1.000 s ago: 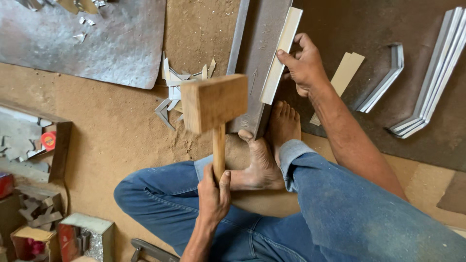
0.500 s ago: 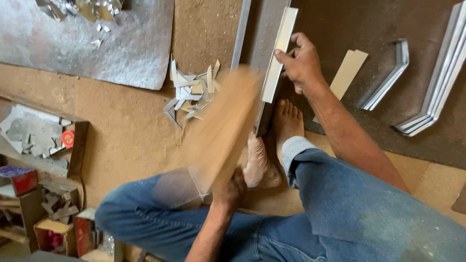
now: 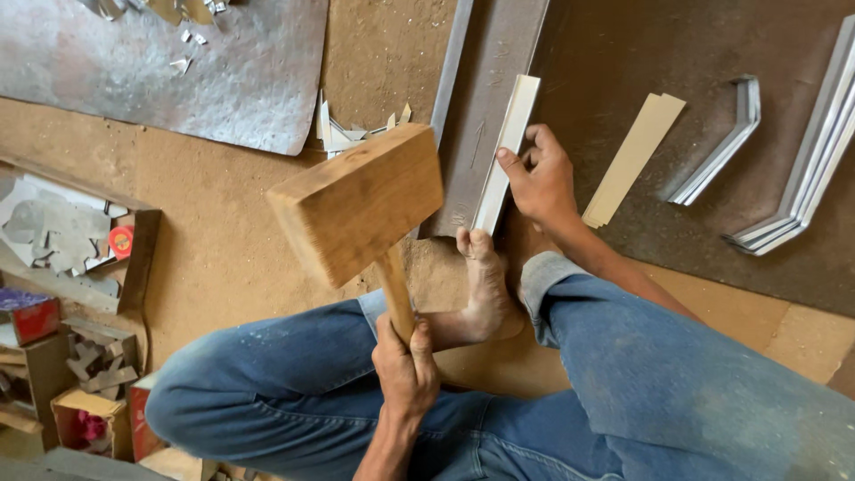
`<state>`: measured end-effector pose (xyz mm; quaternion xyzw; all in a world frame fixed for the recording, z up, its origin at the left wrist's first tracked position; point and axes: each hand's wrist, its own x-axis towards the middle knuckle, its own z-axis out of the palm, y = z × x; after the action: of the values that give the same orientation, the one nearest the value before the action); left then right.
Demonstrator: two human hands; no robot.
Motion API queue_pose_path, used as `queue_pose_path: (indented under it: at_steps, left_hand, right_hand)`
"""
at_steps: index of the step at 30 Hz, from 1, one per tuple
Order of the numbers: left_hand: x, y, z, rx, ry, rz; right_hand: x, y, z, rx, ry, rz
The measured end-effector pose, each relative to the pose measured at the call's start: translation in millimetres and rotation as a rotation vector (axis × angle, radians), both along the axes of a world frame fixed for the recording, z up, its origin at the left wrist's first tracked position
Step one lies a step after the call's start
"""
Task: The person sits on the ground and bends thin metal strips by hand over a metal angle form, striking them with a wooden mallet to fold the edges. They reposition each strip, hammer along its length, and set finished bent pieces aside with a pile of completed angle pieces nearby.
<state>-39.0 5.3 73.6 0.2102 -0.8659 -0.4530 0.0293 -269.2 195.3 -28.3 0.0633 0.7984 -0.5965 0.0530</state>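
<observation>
The left hand [image 3: 405, 370] was clenched on the wooden mallet [image 3: 356, 209], its head raised over bare floor. The right hand [image 3: 539, 183] pinned a pale metal strip [image 3: 505, 151] against the steel bar's [image 3: 485, 116] edge.

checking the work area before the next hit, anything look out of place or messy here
Jagged shiny metal offcuts lie loose on the brown floor beside the long grey steel bar, near the bare foot. The left hand holds the big wooden mallet raised; the right hand steadies the pale folded metal strip.
</observation>
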Motion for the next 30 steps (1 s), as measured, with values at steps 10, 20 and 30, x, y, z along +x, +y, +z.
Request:
queue_pose_path:
  at_steps: [10,20,30]
  left_hand:
    - [-45.0,11.3,39.5,0.122,0.308,-0.049]
    - [-130.7,26.0,-0.7,-0.111,0.092,-0.276]
    - [-91.2,28.3,-35.0,-0.277,0.058,-0.238]
  right_hand:
    - [22.5,-2.9,-28.2,0.001,0.073,0.169]
    - [25.2,-4.2,-43.9,0.01,-0.01,0.141]
    - [27.2,-2.9,-46.4,-0.084,0.039,0.143]
